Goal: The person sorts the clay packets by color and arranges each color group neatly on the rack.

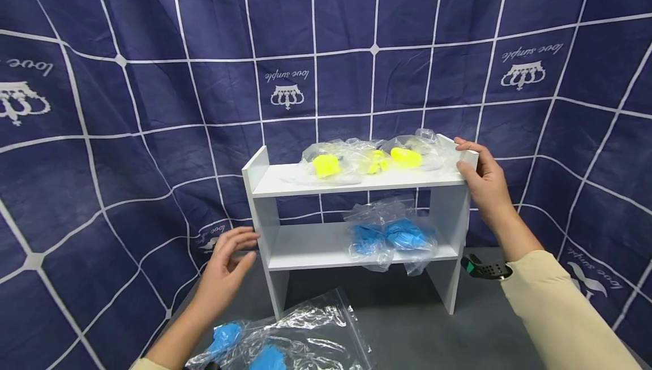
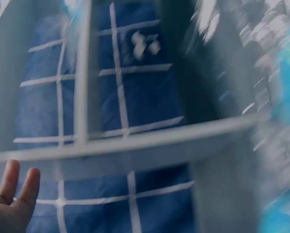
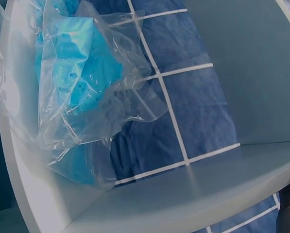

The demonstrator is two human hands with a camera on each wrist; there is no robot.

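Note:
A small white two-tier shelf (image 1: pixel 311 245) stands in front of me. My right hand (image 1: pixel 486 180) grips the top of its right side panel, fingers over the edge and thumb on the front. Beside the left side panel is my left hand (image 1: pixel 226 262), fingers loosely bent and holding nothing; the left wrist view shows its fingertips (image 2: pixel 30 187) close to the white panel edge. Clear plastic bags with bright yellow lumps (image 1: pixel 406 157) lie on the upper board. On the lower board, clear bags hold blue lumps (image 1: pixel 404 234), overhanging the front edge.
A large clear zip bag (image 1: pixel 318 327) lies on the dark grey surface (image 1: pixel 402 336) at the front, with blue lumps (image 1: pixel 224 337) near it. Navy cloth (image 1: pixel 346 87) with white grid lines hangs behind and at both sides. A black wristband (image 1: pixel 486 269) hangs by the right sleeve.

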